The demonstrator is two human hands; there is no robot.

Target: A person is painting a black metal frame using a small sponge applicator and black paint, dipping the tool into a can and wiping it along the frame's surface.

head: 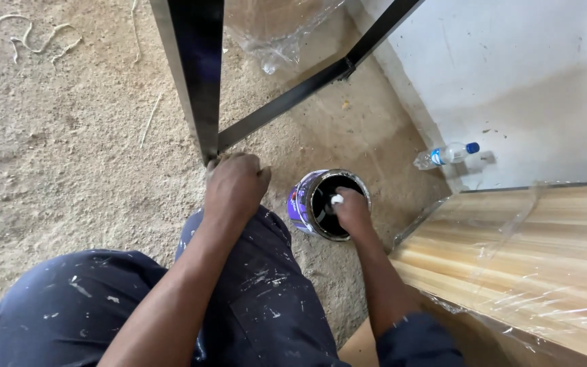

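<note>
I look down at my knees in dark paint-flecked trousers. My left hand (234, 185) rests closed at the foot of a black metal frame leg (195, 75), on my left knee; whether it grips anything is hidden. My right hand (352, 209) reaches into an open purple paint can (303, 202) standing on the sandy floor and holds a small white-tipped tool (337, 200), probably a brush handle. The can's inside looks black.
Sawdust covers the floor (69, 156). A black crossbar (287, 102) runs diagonally from the leg. A plastic water bottle (445, 155) lies by the white wall. A plastic-wrapped wooden board (524, 265) lies at the right. Crumpled clear plastic (276, 41) sits behind the frame.
</note>
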